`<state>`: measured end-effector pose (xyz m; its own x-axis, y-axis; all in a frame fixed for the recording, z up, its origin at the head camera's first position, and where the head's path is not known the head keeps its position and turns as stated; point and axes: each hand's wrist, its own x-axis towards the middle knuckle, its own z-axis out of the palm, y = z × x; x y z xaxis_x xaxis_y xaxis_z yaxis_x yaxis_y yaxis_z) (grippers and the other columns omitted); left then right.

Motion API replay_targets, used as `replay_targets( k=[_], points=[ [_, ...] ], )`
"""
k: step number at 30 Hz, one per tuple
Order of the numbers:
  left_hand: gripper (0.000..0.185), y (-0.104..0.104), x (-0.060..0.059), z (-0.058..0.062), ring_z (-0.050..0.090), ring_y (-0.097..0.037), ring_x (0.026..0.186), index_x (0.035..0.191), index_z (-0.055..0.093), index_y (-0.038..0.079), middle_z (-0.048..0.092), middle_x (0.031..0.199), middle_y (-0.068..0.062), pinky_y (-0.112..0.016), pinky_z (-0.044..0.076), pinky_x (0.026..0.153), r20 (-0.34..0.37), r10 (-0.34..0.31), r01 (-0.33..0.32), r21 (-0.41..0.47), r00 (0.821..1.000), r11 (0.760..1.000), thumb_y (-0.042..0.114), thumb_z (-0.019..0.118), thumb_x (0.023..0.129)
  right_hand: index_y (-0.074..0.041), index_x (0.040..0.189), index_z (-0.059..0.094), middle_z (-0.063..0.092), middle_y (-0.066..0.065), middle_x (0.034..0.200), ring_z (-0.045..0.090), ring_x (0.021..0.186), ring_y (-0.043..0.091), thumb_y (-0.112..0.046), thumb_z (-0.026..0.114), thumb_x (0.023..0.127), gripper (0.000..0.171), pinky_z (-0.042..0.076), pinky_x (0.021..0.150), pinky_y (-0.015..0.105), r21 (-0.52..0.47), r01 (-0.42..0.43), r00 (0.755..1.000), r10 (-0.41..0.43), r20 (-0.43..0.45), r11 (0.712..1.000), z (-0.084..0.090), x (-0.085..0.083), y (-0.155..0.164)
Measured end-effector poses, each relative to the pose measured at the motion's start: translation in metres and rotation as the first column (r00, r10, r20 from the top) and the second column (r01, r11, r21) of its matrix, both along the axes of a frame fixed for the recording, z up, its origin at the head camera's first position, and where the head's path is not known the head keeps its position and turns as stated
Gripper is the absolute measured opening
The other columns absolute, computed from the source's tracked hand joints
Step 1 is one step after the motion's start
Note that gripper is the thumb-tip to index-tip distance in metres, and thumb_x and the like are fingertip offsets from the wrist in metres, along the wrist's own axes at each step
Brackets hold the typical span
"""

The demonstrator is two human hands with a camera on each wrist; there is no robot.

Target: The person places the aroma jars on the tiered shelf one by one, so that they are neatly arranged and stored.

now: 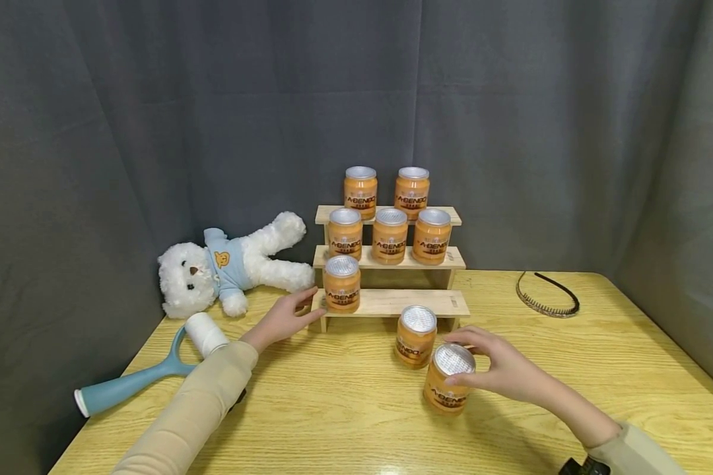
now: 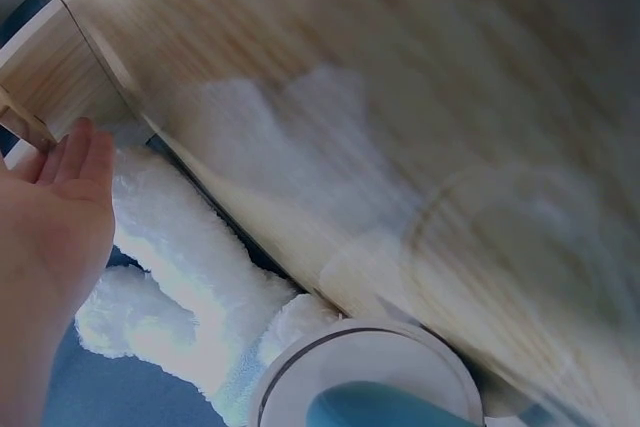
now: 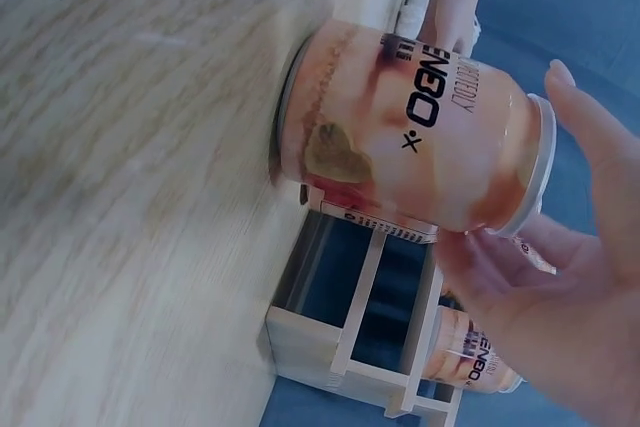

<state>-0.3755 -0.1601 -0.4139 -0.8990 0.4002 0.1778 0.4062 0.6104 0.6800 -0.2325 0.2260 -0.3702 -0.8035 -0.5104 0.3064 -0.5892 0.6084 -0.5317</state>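
Observation:
Near the front of the table, my right hand (image 1: pixel 490 369) holds an orange can (image 1: pixel 445 389) with a silver lid, thumb and fingers about its upper part. In the right wrist view this can (image 3: pixel 410 127) has its base at or near the tabletop. Just behind it stands another orange can (image 1: pixel 416 340). My left hand (image 1: pixel 285 320) is at the left end of the lowest step of a wooden tiered stand (image 1: pixel 404 302), beside a can (image 1: pixel 342 290) on that step. In the left wrist view its fingers (image 2: pixel 95 162) look straight, against the stand's wood.
Three cans stand on the middle step (image 1: pixel 389 257) and two on the top step (image 1: pixel 386 214). A white teddy bear (image 1: pixel 232 264) lies at left, by a blue-handled lint roller (image 1: pixel 136 376). A headband (image 1: pixel 546 300) lies at right. Grey curtains (image 1: pixel 243 99) surround the table.

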Motion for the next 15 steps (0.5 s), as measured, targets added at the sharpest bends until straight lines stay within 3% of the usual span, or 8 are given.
replay_targets(
  k=[6, 15],
  points=[
    [0.071, 0.0000, -0.0004, -0.0001, 0.045, -0.033, 0.129, 0.146, 0.034, 0.006, 0.036, 0.148, -0.017, -0.043, 0.041, 0.107, 0.006, 0.001, -0.001, 0.005, 1.000, 1.000, 0.043, 0.059, 0.091, -0.005, 0.127, 0.054, 0.061, 0.005, 0.116, 0.058, 0.100, 0.016, -0.040, 0.077, 0.075, 0.067, 0.056, 0.085, 0.031, -0.004, 0.039, 0.996, -0.038, 0.085, 0.999, -0.0020, 0.0027, -0.0020],
    [0.071, 0.0003, -0.0005, -0.0004, 0.045, -0.032, 0.129, 0.146, 0.033, 0.006, 0.036, 0.148, -0.016, -0.043, 0.041, 0.107, 0.007, -0.002, 0.001, 0.007, 1.000, 1.000, 0.043, 0.059, 0.091, -0.003, 0.122, 0.056, 0.061, 0.006, 0.110, 0.061, 0.100, 0.023, -0.040, 0.079, 0.072, 0.066, 0.056, 0.083, 0.031, -0.053, 0.095, 0.982, -0.085, 0.167, 0.994, -0.0017, 0.0041, -0.0020]
  ],
)
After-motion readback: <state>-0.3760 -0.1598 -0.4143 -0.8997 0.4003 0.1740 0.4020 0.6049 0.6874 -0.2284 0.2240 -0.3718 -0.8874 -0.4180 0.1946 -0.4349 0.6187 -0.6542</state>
